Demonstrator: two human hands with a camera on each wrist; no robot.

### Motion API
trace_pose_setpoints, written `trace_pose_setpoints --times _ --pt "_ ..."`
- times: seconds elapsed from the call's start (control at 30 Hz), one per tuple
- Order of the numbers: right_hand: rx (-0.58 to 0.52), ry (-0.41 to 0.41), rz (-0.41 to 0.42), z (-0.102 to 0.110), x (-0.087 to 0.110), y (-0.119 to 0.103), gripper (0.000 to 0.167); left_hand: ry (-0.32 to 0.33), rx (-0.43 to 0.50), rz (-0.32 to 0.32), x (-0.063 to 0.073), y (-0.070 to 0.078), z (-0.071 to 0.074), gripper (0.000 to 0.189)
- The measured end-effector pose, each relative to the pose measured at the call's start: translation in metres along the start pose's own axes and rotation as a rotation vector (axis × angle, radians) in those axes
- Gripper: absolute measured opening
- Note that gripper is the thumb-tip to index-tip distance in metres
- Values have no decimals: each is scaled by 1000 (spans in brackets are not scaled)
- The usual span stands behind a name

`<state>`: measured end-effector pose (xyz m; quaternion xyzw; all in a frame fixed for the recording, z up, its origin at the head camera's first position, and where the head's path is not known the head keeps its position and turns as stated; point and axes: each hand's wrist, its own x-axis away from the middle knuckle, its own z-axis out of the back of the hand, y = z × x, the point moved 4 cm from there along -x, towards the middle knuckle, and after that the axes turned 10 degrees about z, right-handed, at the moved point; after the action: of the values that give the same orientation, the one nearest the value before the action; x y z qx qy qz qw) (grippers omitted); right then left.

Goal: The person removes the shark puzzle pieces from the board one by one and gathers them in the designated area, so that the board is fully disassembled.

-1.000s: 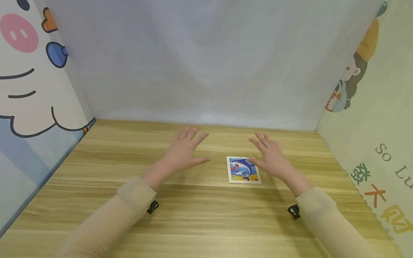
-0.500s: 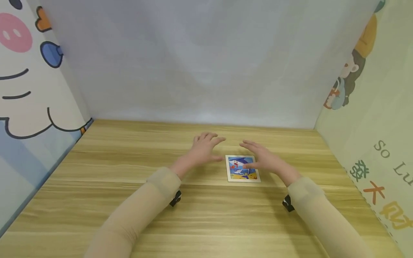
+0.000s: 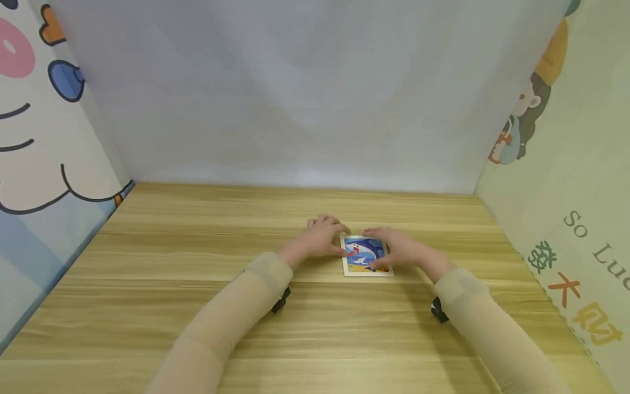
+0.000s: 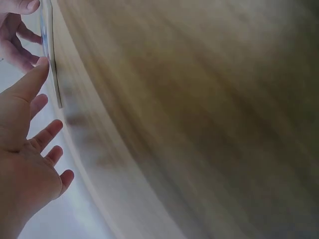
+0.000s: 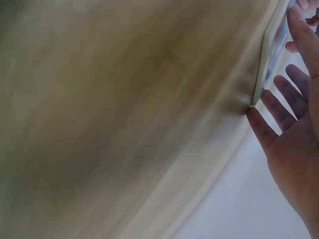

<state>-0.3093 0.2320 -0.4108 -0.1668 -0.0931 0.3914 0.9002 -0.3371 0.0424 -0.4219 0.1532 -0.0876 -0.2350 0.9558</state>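
Note:
A flat square picture board (image 3: pixel 358 261) with a white border lies on the wooden table, showing a blue shark-like animal and a smaller white one over a yellow bottom. My left hand (image 3: pixel 319 239) is at its left side, thumb tip right at the border and fingers loosely bent by the far left corner. From the right, my right hand (image 3: pixel 402 249) reaches over the board, its thumb above the lower right of the picture and its fingers near the far edge. In the right wrist view, spread fingertips (image 5: pixel 254 115) come right up to the board's edge (image 5: pixel 261 67).
The light wood-grain table (image 3: pixel 197 230) reaches back to a plain pale curtain (image 3: pixel 295 98). A cartoon-printed panel (image 3: pixel 29 180) stands on the left, and a pale green panel (image 3: pixel 590 164) with lettering on the right.
Both hands have come inward and down toward the picture board, the left moving right and the right moving slightly left. The board has stayed in place on the table while the view shifted slightly.

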Motion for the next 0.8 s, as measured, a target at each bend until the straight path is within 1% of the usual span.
trace_pose_setpoints --times 0.07,0.23,0.4,0.53,0.63,0.73,0.8 --pt "5 -2 14 -2 1 0 76 -11 -1 5 -1 1 -1 55" --pt "19 2 41 -6 1 -1 70 -15 11 24 -3 3 -2 44" --pt "4 10 18 -7 3 0 69 -25 49 44 -6 4 -4 42" --pt "-29 29 -32 -7 1 2 63 -30 123 68 -9 4 -5 39" --pt "-82 58 -92 -7 -1 2 56 -31 178 87 -12 3 -5 37" --pt "-108 101 -140 -8 -5 1 50 -29 203 102 -13 2 -5 35" --pt "-105 125 -168 -8 -7 1 47 -32 207 111 -14 2 -5 34"
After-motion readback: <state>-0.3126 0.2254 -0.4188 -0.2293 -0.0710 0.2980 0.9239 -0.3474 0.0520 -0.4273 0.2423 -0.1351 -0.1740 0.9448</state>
